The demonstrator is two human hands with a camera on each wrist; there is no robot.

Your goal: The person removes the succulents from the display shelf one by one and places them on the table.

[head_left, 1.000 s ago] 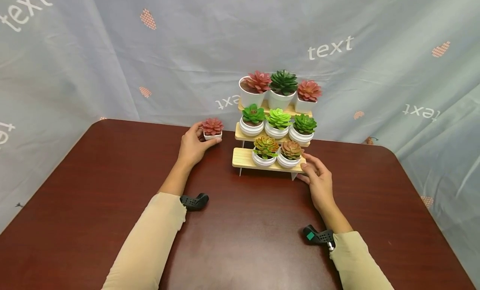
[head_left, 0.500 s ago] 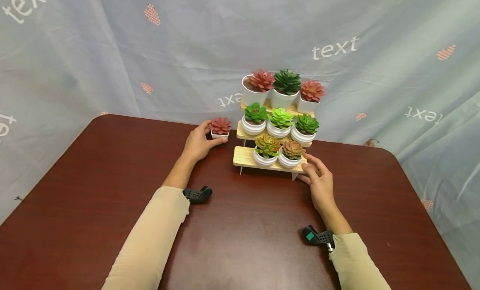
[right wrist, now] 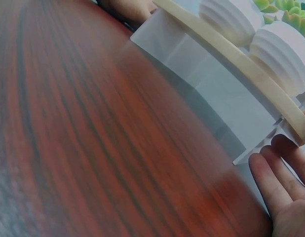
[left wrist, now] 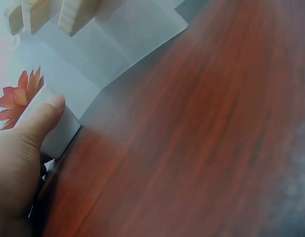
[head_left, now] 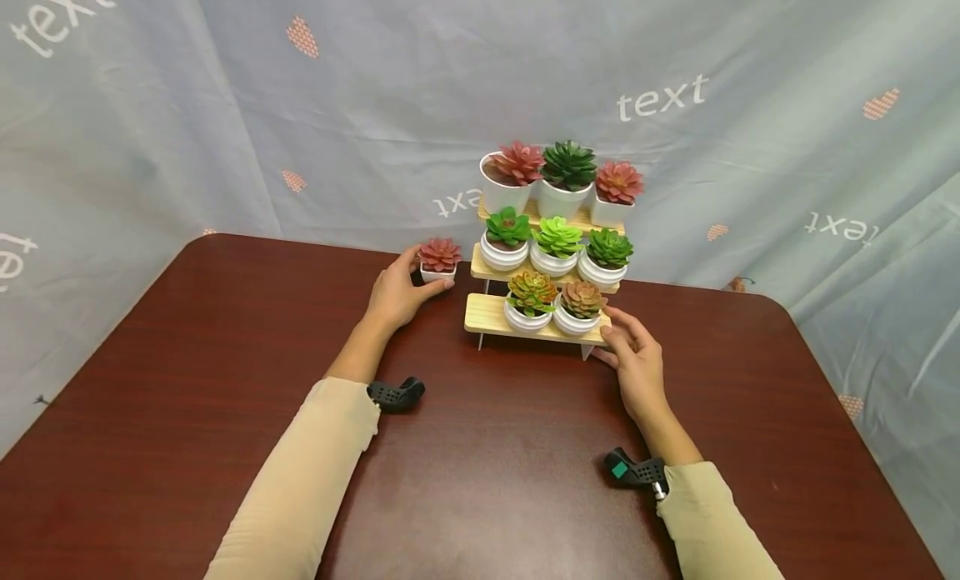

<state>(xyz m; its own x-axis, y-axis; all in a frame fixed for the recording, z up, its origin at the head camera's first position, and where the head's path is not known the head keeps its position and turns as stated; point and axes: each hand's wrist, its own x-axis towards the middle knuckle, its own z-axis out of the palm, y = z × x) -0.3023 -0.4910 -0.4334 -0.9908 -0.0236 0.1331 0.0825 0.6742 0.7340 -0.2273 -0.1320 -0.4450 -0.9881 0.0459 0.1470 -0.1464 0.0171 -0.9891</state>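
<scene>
Near the far edge of the counter [head_left: 480, 447], the head view shows the left hand [head_left: 395, 295] pinching a red succulent [head_left: 439, 254] left of a tiered stand [head_left: 486, 314] the right hand [head_left: 637, 359] grips; left wrist, the thumb [left wrist: 41, 117] against the white pot [left wrist: 63, 132]; right wrist, fingers [right wrist: 271, 182] below the lowest shelf [right wrist: 263, 85].

Red potted succulent [head_left: 439, 258] upright, seemingly just beside stand [head_left: 486, 314].

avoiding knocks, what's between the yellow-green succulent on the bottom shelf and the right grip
The brownish succulent in its white pot stands between the yellow-green succulent and right grip, as the head view shows.
</scene>
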